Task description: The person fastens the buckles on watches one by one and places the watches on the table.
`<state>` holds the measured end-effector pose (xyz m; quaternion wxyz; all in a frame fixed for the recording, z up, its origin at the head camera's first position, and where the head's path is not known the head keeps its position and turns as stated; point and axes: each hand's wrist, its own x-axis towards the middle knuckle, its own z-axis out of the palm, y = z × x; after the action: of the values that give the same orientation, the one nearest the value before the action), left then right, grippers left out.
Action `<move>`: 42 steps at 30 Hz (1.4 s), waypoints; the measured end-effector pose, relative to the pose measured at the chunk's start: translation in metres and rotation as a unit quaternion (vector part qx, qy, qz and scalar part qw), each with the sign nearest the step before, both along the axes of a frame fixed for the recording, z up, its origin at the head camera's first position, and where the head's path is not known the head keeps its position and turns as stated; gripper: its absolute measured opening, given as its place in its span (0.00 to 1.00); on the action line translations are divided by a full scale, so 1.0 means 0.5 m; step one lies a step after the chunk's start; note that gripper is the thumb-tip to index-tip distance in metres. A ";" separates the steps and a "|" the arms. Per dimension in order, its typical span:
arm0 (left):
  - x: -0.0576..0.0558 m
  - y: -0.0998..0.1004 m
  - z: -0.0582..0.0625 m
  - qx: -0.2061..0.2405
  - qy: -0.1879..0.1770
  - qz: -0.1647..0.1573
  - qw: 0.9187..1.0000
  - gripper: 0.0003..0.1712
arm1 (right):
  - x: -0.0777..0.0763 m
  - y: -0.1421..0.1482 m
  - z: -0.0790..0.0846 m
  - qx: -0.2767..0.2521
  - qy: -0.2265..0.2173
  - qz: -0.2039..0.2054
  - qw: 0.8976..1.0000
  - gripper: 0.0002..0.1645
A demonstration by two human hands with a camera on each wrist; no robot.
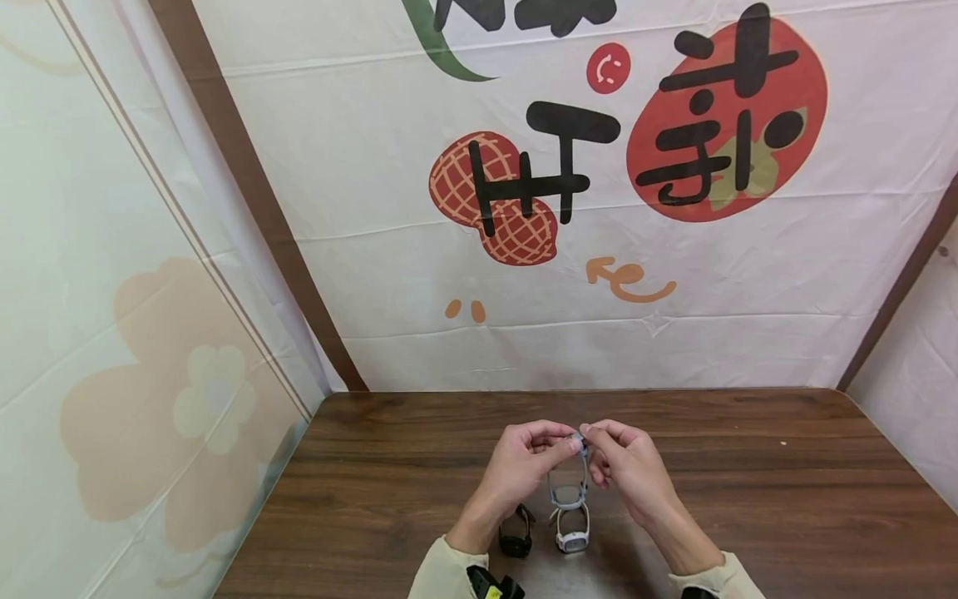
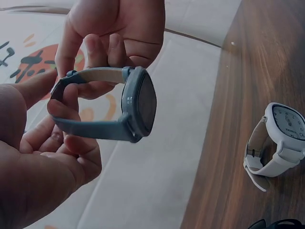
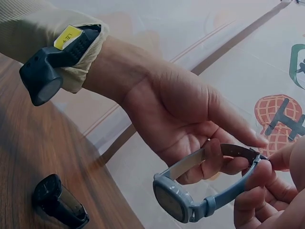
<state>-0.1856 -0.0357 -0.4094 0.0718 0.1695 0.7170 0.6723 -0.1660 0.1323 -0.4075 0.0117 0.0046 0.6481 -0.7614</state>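
Observation:
A light-blue wristwatch (image 1: 568, 497) hangs above the table, its dial end lowest and its strap forming a loop. My left hand (image 1: 524, 466) pinches the strap near the buckle. From the other side my right hand (image 1: 634, 470) pinches the strap's end at the same spot. The left wrist view shows the watch's square case (image 2: 142, 105) facing away from the fingers. In the right wrist view the dark underside of the strap (image 3: 233, 150) has small holes, and fingertips partly cover the buckle. Whether the buckle is fastened I cannot tell.
Below the hands, a white watch (image 1: 572, 542) stands on the brown wooden table (image 1: 374, 474). A black watch (image 1: 515, 545) lies to its left. Behind the table hangs a printed cloth (image 1: 389, 249), with another cloth (image 1: 150, 208) at the left side.

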 end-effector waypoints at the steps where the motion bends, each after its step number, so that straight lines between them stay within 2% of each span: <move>1: 0.000 0.000 -0.001 -0.002 0.002 0.000 1.000 0.12 | 0.000 -0.001 0.000 0.001 -0.002 -0.004 1.000 0.11; 10: -0.007 -0.004 -0.010 -0.001 0.018 0.006 1.000 0.10 | 0.001 -0.008 0.008 0.060 -0.002 -0.059 0.996 0.07; 19: -0.011 -0.013 -0.015 -0.002 0.023 -0.005 1.000 0.10 | -0.002 0.005 0.023 0.059 0.000 -0.077 0.995 0.11; 27: -0.013 -0.020 -0.021 0.001 0.011 -0.020 1.000 0.10 | -0.009 0.016 0.025 0.024 -0.017 -0.090 0.996 0.15; 34: -0.013 -0.021 -0.023 -0.002 0.011 -0.038 0.999 0.09 | -0.012 0.024 0.026 -0.027 -0.011 -0.090 0.995 0.16; 42: -0.013 -0.019 -0.025 -0.017 0.022 -0.047 0.998 0.09 | -0.013 0.027 0.025 -0.037 -0.013 -0.091 0.995 0.17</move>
<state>-0.1923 -0.0450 -0.4219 0.0903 0.2168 0.7207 0.6523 -0.1723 0.1458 -0.3949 -0.0486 0.0731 0.6162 -0.7827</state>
